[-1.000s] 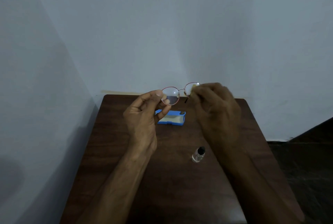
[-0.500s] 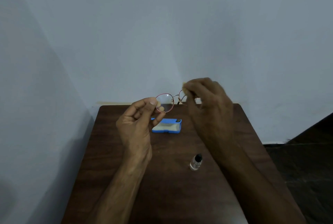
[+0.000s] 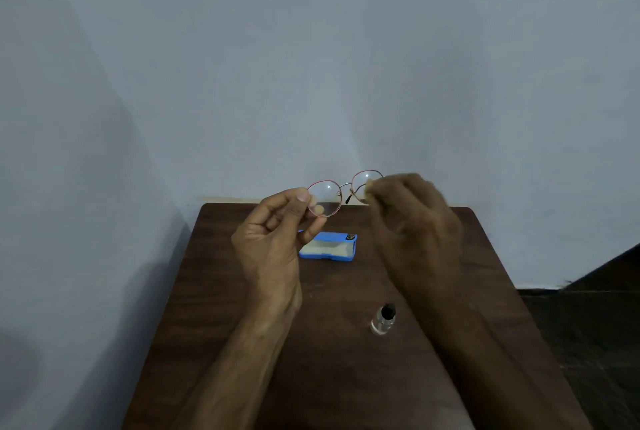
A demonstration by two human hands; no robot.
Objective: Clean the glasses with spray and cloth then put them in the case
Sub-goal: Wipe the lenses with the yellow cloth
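Observation:
Thin red-rimmed round glasses [image 3: 341, 189] are held up in the air over the far part of the table. My left hand [image 3: 273, 239] pinches the rim of the left lens between thumb and fingers. My right hand [image 3: 412, 225] pinches a pale yellowish cloth [image 3: 367, 187] against the right lens; most of the cloth is hidden by the fingers. An open blue case [image 3: 329, 246] with a pale lining lies on the table below the glasses. A small clear spray bottle [image 3: 382, 319] with a black top stands nearer to me, right of centre.
The dark brown wooden table [image 3: 332, 377] is small and stands in a corner against pale blue-grey walls. A dark floor shows past its right edge [image 3: 595, 325]. The table's left edge runs close along the left wall.
The view has shifted a little. The glasses stay held by both hands, and my right hand with the cloth has moved slightly over the right lens.

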